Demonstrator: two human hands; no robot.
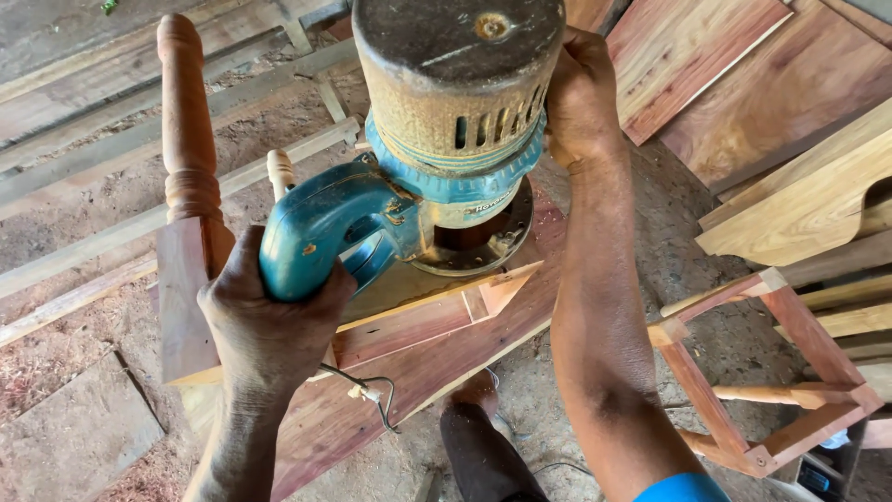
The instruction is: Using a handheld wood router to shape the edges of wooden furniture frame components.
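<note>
The left hand [265, 325] is closed tight around the blue handle [311, 228] of a hand-held router [446, 130], while the right hand [581, 93] is wrapped against the far side of its motor housing, fingers curled out of view behind it. The router stands upright with its round base plate [488, 244] resting on a reddish wooden frame piece [418, 325], near the edge of that piece. With its rusted metal casing and wide top, the tool looks heavy and top-weighted, rigid throughout, so the two-handed hold, handle on one side and body on the other, seems the sound way to steady it. A thin cord [367, 386] hangs from below the handle. The frame piece belongs to a chair-like assembly with a turned wooden leg [186, 121] rising at the left. Beneath lies a dusty earth floor [74, 372] strewn with sawdust and long pale timber strips [111, 149]. To the right stand a small wooden stool frame [771, 372] and several reddish boards [743, 84] leaning together.
</note>
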